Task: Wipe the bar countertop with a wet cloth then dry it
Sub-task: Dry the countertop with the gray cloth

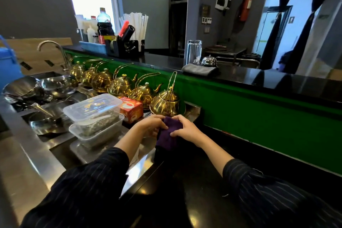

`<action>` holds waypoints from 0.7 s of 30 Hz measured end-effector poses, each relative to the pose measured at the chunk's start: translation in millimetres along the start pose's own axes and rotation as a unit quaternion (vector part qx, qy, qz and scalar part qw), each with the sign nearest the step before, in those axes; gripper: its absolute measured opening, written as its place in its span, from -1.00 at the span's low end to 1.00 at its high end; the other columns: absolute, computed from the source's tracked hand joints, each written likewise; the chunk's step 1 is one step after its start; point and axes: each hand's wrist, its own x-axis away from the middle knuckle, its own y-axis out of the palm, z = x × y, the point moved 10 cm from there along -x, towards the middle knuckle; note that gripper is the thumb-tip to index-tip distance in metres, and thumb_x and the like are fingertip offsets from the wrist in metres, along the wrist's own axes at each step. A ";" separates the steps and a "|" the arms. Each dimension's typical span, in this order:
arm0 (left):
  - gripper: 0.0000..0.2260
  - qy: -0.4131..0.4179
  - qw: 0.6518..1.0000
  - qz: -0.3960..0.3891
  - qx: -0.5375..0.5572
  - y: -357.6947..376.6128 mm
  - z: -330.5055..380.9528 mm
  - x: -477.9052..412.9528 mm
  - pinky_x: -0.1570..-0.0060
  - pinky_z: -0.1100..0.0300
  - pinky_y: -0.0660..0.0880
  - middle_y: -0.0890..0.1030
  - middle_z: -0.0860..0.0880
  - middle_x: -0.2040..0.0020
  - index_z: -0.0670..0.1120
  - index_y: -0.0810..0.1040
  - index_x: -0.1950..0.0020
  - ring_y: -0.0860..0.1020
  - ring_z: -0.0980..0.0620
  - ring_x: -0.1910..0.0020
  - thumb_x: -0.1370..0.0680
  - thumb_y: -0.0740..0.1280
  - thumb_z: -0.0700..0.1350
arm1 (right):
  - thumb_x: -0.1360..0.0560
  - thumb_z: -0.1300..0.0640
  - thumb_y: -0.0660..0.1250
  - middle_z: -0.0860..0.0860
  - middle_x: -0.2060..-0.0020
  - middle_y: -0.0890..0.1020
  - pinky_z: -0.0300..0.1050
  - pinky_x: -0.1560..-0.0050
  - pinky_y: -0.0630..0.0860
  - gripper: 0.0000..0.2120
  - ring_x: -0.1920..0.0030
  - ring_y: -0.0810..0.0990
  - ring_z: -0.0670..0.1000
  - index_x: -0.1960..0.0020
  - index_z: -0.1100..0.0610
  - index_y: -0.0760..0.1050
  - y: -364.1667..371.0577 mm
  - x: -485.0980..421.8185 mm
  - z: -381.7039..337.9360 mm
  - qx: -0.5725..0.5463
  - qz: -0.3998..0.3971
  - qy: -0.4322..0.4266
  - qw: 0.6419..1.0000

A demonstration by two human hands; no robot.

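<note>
Two dark pinstriped sleeves (92, 176) reach forward from the near edge of a glossy black worktop (194, 181), and both hands meet over its far left corner, where it joins a brushed-steel worktop (24, 135). The left hand (150, 126) curls its fingers round the upper left side of a purple cloth (167, 139), and the right hand (188, 130) pinches the upper right side between thumb and bent fingers. Both grips are closed on the fabric. This cloth is soft, nubbly and bunched into a thick wad. Its long axis runs from the fingers down toward the person, with the loose lower end hanging just above the black surface. Just left of the hands, on the steel worktop, stand two stacked clear plastic containers (92, 109), rectangular and lidded, with a red-and-orange cardboard tea box (131, 110) beside them. Behind these a row of round, polished brass teapots (164, 102) with tall hoop handles lines the back edge, against a smooth green panel (240, 105). Above the panel runs the bar countertop (259, 77), black and mirror-glossy. On it a grey folded cloth (199, 70) lies flat near the front edge, with a clear ribbed glass jug (193, 52) and a domed metal bell (208, 60) just behind it.
</note>
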 end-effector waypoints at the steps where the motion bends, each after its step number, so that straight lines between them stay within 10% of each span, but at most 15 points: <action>1: -0.63 0.012 0.999 0.034 -0.030 -6.0 0.0 -8.0 0.16 0.12 0.52 0.52 -0.15 -0.07 -0.13 0.47 -0.28 0.56 -0.08 0.01 -0.48 0.34 -0.30 | -0.40 0.13 0.47 0.08 -0.22 0.56 -0.01 -0.20 0.50 -0.49 -0.21 0.53 0.07 -0.29 0.06 0.39 -1.3 -4.3 4.3 0.018 0.018 0.010 1.000; 4: -0.54 0.055 0.978 0.140 -0.143 -17.7 -1.4 -24.2 -0.13 -0.01 0.49 0.54 -0.19 -0.17 -0.19 0.48 -0.22 0.51 -0.17 -0.20 -0.35 0.49 -0.25 | -0.42 -0.04 0.44 0.09 -0.23 0.54 0.14 -0.26 0.46 -0.49 -0.28 0.47 0.14 -0.30 0.06 0.39 2.5 -15.8 22.7 0.136 0.042 0.046 0.989; 10: -0.74 0.256 0.896 0.220 -0.287 1.9 40.2 -19.9 0.04 0.01 0.54 0.64 -0.14 0.04 -0.19 0.56 -0.01 0.58 -0.11 0.01 -0.33 0.36 -0.32 | -0.51 -0.14 0.31 0.12 -0.30 0.40 0.25 -0.32 0.32 -0.50 -0.38 0.28 0.18 -0.38 0.05 0.38 -1.6 -25.1 27.5 0.271 0.041 0.047 0.961; 17: -0.67 0.405 0.818 0.282 -0.296 7.0 154.9 -9.8 -0.12 0.09 0.44 0.58 -0.17 -0.07 -0.22 0.49 -0.17 0.47 -0.11 -0.12 -0.42 0.23 -0.37 | -0.50 0.25 0.25 0.16 -0.08 0.55 0.04 -0.09 0.45 -0.78 -0.16 0.46 0.20 -0.12 0.21 0.54 -143.5 -37.3 -62.8 0.295 0.337 -0.082 0.890; 21: -0.58 0.396 0.807 0.264 -0.349 12.9 210.5 -41.1 -0.32 0.12 0.29 0.46 -0.19 -0.28 -0.25 0.39 -0.29 0.34 -0.12 -0.34 -0.42 0.23 -0.37 | -0.46 0.21 0.32 0.15 -0.25 0.44 0.02 -0.16 0.41 -0.66 -0.25 0.38 0.19 -0.22 0.22 0.43 -193.9 -59.2 -90.5 0.418 0.358 -0.078 0.831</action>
